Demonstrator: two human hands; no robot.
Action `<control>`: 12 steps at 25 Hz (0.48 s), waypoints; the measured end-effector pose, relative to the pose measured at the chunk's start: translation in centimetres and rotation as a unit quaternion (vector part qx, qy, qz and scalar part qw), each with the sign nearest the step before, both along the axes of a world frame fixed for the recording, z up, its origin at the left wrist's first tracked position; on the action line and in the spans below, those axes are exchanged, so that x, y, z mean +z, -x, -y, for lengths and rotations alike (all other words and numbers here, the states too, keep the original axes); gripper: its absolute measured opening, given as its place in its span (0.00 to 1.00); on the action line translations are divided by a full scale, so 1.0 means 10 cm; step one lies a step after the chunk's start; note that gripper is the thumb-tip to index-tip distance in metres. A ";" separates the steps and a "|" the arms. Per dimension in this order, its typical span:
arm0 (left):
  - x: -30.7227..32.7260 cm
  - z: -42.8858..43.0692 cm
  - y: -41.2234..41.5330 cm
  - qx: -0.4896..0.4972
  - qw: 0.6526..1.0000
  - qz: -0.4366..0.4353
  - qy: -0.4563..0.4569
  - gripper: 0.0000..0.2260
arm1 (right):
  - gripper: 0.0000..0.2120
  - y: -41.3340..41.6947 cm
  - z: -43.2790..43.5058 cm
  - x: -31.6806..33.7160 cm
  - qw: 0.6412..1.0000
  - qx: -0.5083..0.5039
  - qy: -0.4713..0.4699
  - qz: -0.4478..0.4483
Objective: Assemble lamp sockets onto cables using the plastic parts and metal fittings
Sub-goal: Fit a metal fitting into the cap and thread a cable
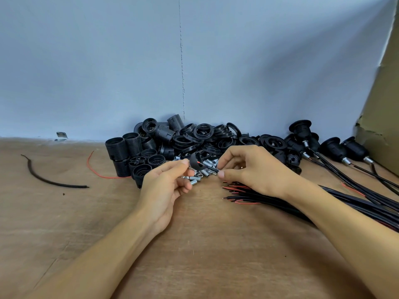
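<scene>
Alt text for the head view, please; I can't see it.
The right hand pinches a black cable whose end meets a small black cap held by the left hand, above a wooden table. Behind lie black socket parts and metal fittings; more cables lie right.

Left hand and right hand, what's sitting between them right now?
In the head view: a black socket cap pinched by the left hand, a cable from the right hand reaching it, and metal fittings below.

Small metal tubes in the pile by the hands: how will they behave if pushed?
The metal tubes are short cylinders lying on their sides, so likely to roll on the flat table. Shiny and small, probably slippery to pinch.
</scene>
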State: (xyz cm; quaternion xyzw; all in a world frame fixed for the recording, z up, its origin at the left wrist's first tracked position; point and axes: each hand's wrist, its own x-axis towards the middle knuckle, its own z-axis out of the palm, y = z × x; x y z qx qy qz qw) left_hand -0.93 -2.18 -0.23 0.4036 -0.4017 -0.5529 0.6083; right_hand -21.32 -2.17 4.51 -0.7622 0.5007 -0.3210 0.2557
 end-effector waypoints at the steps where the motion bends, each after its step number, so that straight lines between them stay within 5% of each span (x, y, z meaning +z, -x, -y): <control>1: 0.00 0.00 0.00 0.001 1.000 0.000 -0.001 0.08 | 0.06 0.00 0.00 0.00 1.000 0.004 0.001 0.004; 12: -0.02 0.05 -0.03 -0.018 1.000 -0.008 -0.022 0.07 | 0.05 0.01 0.00 -0.01 0.999 -0.010 0.038 0.030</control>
